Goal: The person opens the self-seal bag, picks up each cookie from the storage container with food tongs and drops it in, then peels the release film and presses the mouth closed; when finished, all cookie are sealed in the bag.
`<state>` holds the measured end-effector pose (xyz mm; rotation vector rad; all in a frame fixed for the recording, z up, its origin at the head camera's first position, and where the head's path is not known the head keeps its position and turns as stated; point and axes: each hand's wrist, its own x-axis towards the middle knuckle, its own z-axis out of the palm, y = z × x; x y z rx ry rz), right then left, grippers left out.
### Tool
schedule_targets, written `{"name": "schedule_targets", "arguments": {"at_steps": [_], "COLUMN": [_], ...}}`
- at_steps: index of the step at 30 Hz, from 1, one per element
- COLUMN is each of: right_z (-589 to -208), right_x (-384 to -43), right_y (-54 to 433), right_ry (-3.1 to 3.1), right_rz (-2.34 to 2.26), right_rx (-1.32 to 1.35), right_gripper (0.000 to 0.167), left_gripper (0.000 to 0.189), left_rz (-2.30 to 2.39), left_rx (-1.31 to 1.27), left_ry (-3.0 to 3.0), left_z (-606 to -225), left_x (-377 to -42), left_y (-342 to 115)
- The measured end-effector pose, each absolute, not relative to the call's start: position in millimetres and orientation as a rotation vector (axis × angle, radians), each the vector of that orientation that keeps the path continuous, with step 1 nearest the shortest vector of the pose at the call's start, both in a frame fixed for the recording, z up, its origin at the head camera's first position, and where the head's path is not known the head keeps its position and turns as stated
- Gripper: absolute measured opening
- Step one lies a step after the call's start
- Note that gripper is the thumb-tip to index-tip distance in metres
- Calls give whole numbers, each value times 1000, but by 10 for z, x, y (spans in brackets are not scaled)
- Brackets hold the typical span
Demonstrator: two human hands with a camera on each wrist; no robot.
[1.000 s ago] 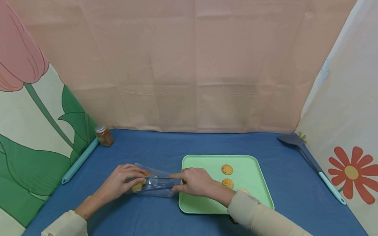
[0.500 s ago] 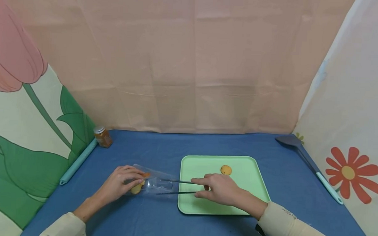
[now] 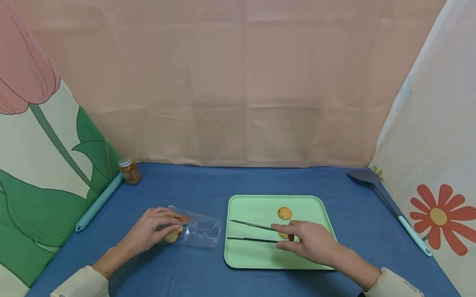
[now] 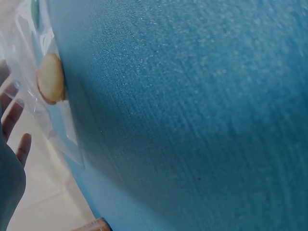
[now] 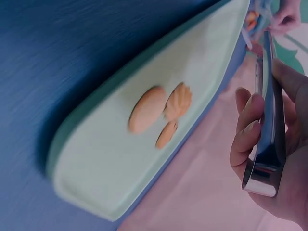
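My left hand pinches the mouth of a clear plastic bag left of the tray. Inside the bag, by the fingertips, lies a pale cookie with an orange-brown piece beside it. Over the light green tray, my right hand grips metal tongs. Their arms are spread, tips pointing left, with nothing between them. Three cookies sit on the tray: a smooth oval one, a ridged swirl and a smaller round one. In the head view the right hand mostly covers two of them.
A brown jar with a silver lid stands at the back left, by a rolled teal mat. Along the right edge lies a dark spatula with a mint handle. Blue cloth covers the table.
My right hand has drawn the tongs out of the bag and moved right, over the tray. The left hand and the bag stay about where they were.
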<state>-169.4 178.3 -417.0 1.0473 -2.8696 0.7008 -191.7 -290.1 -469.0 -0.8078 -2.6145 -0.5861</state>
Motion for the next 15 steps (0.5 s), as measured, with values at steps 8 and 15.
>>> {"name": "schedule_targets", "arguments": {"at_steps": [8, 15], "right_z": [-4119, -4108], "right_x": [-1602, -1570], "right_y": [2147, 2452], "right_ry": [-2910, -3004], "right_rz": [646, 580], "right_rx": [898, 802], "right_gripper": [44, 49], "left_gripper": [25, 23], "left_rz": [-588, -588], "left_rx": [-806, -781], "left_ry": [-2611, -2624], "left_z": [-4684, -4682], "left_x": [-1917, -1903], "left_y": [-2892, -2899]}}
